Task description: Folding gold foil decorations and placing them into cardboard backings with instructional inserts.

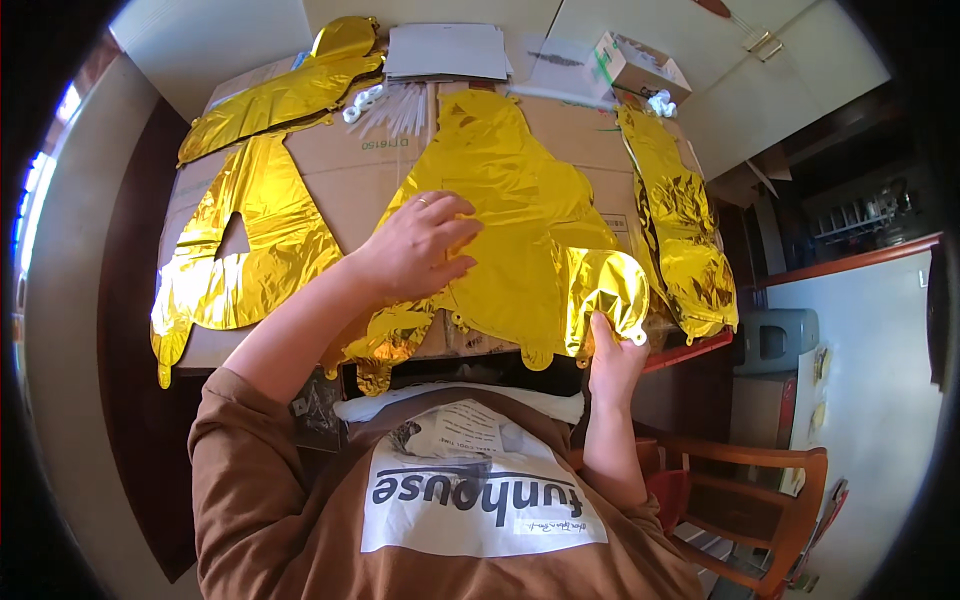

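Flat gold foil balloons (pixel 500 180) lie overlapped in the middle, on a table covered with cardboard (pixel 350 190). My left hand (pixel 425 245) is over their left side, fingers bent and apart, with nothing visible in it. Whether it touches the foil I cannot tell. At the lower right, my right hand (pixel 614 365) pinches the rounded end of a gold foil balloon (pixel 605 275), thumb on top and its other fingers mostly hidden. To the left lies a flat A-shaped foil balloon (pixel 270 195).
More gold foil balloons lie at the far left (pixel 290 95) and along the right edge (pixel 685 210). At the back are white sheets (pixel 448 50), clear straws (pixel 397 108), small white rolls (pixel 362 103) and an open box (pixel 640 65). A wooden chair (pixel 800 470) stands at right.
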Action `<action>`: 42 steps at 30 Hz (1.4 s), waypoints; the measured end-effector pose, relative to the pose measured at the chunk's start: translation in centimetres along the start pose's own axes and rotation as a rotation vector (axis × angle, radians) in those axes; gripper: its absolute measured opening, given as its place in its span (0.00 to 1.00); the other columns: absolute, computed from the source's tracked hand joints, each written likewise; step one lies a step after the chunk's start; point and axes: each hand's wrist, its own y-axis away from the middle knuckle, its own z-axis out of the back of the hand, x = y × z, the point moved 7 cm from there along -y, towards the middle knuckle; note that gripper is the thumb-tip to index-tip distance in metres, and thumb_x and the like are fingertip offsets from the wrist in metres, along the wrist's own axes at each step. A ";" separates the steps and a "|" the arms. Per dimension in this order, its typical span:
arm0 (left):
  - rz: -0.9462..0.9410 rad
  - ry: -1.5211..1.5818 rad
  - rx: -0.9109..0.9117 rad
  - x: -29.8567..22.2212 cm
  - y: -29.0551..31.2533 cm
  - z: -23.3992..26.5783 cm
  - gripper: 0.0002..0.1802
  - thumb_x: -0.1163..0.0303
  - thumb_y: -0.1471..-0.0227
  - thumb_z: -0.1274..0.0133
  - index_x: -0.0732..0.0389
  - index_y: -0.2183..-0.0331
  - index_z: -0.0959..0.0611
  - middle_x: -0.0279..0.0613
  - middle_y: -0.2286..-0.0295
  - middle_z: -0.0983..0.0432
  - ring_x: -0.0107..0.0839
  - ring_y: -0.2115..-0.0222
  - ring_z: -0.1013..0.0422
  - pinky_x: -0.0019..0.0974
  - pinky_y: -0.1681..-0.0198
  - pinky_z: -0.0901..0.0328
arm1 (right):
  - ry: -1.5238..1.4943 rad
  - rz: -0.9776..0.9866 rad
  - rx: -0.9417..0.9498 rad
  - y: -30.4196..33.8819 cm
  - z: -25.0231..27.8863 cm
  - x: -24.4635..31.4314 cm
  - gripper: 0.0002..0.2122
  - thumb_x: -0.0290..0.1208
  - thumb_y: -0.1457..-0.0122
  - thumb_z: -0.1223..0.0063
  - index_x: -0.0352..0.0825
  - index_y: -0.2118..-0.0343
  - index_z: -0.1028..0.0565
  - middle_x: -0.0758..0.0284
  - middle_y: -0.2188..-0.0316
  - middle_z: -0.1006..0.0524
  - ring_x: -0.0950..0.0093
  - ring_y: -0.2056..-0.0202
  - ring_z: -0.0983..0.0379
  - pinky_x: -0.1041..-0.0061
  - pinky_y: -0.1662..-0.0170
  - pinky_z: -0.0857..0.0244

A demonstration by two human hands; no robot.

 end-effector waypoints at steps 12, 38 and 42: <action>-0.049 -0.006 0.082 -0.4 -0.2 -2.2 0.25 0.63 0.55 0.35 0.60 0.54 0.21 0.46 0.55 0.30 0.48 0.52 0.32 0.47 0.47 0.37 | -0.011 -0.032 0.012 0.7 0.8 0.2 0.11 0.18 0.43 0.43 0.27 0.56 0.23 0.68 0.61 0.19 0.81 0.62 0.25 0.77 0.55 0.31; -0.056 0.002 0.122 -0.9 0.1 -3.3 0.25 0.64 0.57 0.35 0.61 0.55 0.19 0.49 0.55 0.28 0.50 0.51 0.32 0.48 0.46 0.37 | 0.650 0.726 0.560 6.5 -8.2 6.0 0.28 0.32 0.48 0.36 0.31 0.44 0.31 0.56 0.53 0.23 0.60 0.50 0.27 0.55 0.43 0.41; -0.036 0.037 0.103 -1.1 0.1 -3.0 0.25 0.64 0.57 0.35 0.61 0.55 0.20 0.48 0.55 0.28 0.50 0.51 0.32 0.48 0.46 0.37 | 0.573 0.785 0.617 5.3 -6.3 7.5 0.19 0.38 0.41 0.42 0.34 0.49 0.24 0.61 0.50 0.21 0.63 0.46 0.27 0.53 0.36 0.47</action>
